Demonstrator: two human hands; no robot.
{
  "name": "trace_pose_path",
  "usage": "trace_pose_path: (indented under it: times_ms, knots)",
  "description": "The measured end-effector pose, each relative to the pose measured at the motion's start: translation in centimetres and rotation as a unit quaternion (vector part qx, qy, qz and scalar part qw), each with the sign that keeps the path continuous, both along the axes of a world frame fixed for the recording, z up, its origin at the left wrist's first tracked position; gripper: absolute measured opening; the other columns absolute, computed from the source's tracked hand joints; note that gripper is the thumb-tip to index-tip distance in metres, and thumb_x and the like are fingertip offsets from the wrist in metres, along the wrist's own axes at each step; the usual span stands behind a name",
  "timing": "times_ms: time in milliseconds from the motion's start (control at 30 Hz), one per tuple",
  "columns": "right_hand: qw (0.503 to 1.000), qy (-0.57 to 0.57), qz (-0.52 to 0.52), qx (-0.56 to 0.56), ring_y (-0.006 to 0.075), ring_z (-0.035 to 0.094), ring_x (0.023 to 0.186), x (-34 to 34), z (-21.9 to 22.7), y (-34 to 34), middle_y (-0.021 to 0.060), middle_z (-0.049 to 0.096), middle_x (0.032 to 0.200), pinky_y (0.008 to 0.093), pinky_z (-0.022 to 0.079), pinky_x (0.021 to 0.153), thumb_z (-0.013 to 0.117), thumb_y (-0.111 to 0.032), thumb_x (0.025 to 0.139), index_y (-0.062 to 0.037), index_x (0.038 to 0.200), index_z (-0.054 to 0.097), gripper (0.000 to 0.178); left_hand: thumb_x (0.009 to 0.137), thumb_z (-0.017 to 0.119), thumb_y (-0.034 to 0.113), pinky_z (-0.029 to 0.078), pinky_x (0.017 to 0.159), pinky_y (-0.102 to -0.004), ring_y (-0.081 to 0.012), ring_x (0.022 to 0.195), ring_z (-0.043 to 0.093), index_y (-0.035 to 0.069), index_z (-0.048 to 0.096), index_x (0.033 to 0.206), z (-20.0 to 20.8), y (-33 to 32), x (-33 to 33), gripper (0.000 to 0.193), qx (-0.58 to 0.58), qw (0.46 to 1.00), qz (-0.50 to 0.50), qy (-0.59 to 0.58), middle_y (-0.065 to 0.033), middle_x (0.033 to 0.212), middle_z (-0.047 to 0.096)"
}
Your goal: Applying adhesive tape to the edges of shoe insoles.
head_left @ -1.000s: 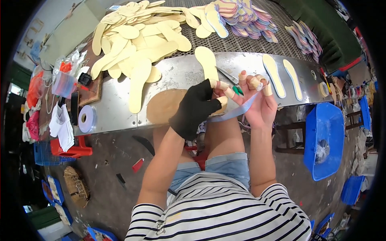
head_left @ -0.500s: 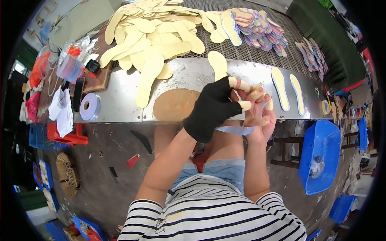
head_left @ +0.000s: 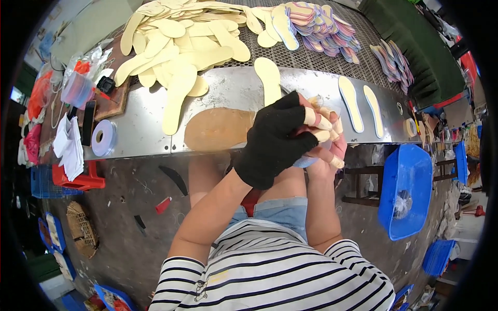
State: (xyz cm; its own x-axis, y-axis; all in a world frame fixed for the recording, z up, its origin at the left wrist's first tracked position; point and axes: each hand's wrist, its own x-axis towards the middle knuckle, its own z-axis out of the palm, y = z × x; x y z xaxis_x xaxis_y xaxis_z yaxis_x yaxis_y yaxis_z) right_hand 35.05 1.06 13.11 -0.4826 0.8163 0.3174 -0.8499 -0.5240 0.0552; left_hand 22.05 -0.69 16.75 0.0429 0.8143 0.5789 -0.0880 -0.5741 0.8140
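My left hand (head_left: 272, 142), in a black fingerless glove with tape round the fingertips, meets my right hand (head_left: 332, 147) above the table's front edge. The fingers of both are curled together in a pinch. A translucent pale-blue strip (head_left: 306, 162) is gripped between them, its lower end showing beneath the glove; the rest is hidden. Behind my left hand lies a pale yellow insole (head_left: 268, 78), and a brown sole-shaped board (head_left: 218, 128) is beside the glove. Two blue-edged insoles (head_left: 352, 103) rest on the metal to the right.
A heap of yellow insoles (head_left: 192, 44) and a pile of colourful ones (head_left: 329, 33) cover the mesh surface at the back. A tape roll (head_left: 104, 138) and white cloth (head_left: 70, 145) are at the left. Blue tub (head_left: 410, 189) stands right of my legs.
My hands have come closer together, the left fingers now covering more of the right palm. Less of the strip shows below them. The whole view has shifted slightly.
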Motion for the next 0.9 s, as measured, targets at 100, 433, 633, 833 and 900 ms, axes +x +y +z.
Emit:
trace_pose_path:
  times_ms: [100,433,633,833,900]
  knots:
    - [1.000,-0.020,-0.015,0.006,0.0262,0.050,0.109,0.4,-0.9,0.3,0.0096,0.050,0.112,0.0320,0.053,0.084,0.042,-0.018,0.094,-0.0043,0.102,0.052,0.019,0.073,0.065,-0.005,0.044,0.074,-0.0281,-0.0162,0.081,0.056,0.003,0.062,0.089,-0.5,0.1,-0.1,0.018,-0.012,1.000,-0.007,0.018,-0.0060,0.084,0.056]
    - [0.999,-0.030,-0.035,0.028,0.0309,0.044,0.116,0.5,-0.2,0.1,0.0166,0.049,0.114,0.0456,0.044,0.096,0.039,-0.018,0.094,-0.0020,0.099,0.049,0.019,0.071,0.069,-0.004,0.043,0.061,-0.0233,-0.0134,0.071,0.054,0.008,0.063,0.089,-0.2,-1.1,-0.4,0.023,0.001,0.991,0.013,0.135,-0.0045,0.090,0.054]
    - [0.999,-0.013,-0.025,-0.031,0.0194,0.048,0.101,0.9,-1.4,0.5,0.0186,0.041,0.121,0.0201,0.055,0.052,0.041,-0.013,0.093,0.0001,0.101,0.045,0.016,0.068,0.072,0.006,0.044,0.052,-0.0259,-0.0154,0.058,0.054,0.010,0.064,0.083,-2.2,-0.6,-0.1,0.017,0.073,0.985,0.110,0.113,-0.0031,0.081,0.057]
    - [0.997,0.020,0.066,0.044,0.0174,0.047,0.096,1.7,-1.7,1.3,0.0111,0.045,0.114,0.0313,0.054,0.072,0.043,-0.014,0.092,-0.0022,0.098,0.047,0.014,0.071,0.071,0.011,0.042,0.053,-0.0258,-0.0119,0.061,0.053,0.006,0.058,0.087,-5.3,2.4,-1.7,0.021,-0.089,0.948,0.261,0.160,-0.0052,0.078,0.056]
    - [0.994,-0.092,-0.014,0.051,0.0186,0.049,0.094,2.3,-2.1,0.8,0.0110,0.047,0.114,0.0310,0.053,0.070,0.044,-0.014,0.092,-0.0028,0.098,0.049,0.014,0.067,0.075,0.029,0.047,0.061,-0.0345,-0.0211,0.071,0.058,0.004,0.057,0.089,-7.7,5.2,-3.1,0.038,-0.076,0.862,0.364,0.344,-0.0104,0.084,0.057]
